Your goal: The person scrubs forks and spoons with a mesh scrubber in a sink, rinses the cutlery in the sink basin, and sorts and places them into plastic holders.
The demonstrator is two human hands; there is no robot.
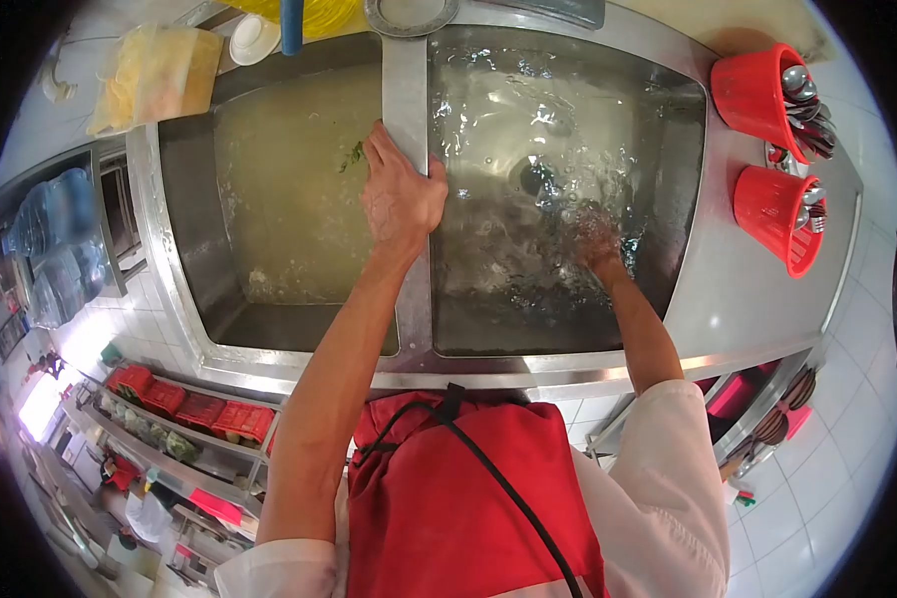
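My left hand (401, 191) lies over the metal divider (406, 90) between two sinks, its fingers bent round the edge and the thumb on the right side. A small green sprig (353, 156) shows beside its fingers, over the cloudy water of the left sink (299, 199). In the right sink (488, 309), my right hand (595, 237) is under rippling water near a dark round drain (535, 177). Ripples and glare hide its fingers, so whatever they hold cannot be made out.
Two red buckets (752, 95) with spoons and forks stand on the right metal counter (738, 314). A plastic bag of yellowish food (164, 75) and a white bowl (255, 40) sit at the back left. Red crates (199, 412) are on a lower left shelf.
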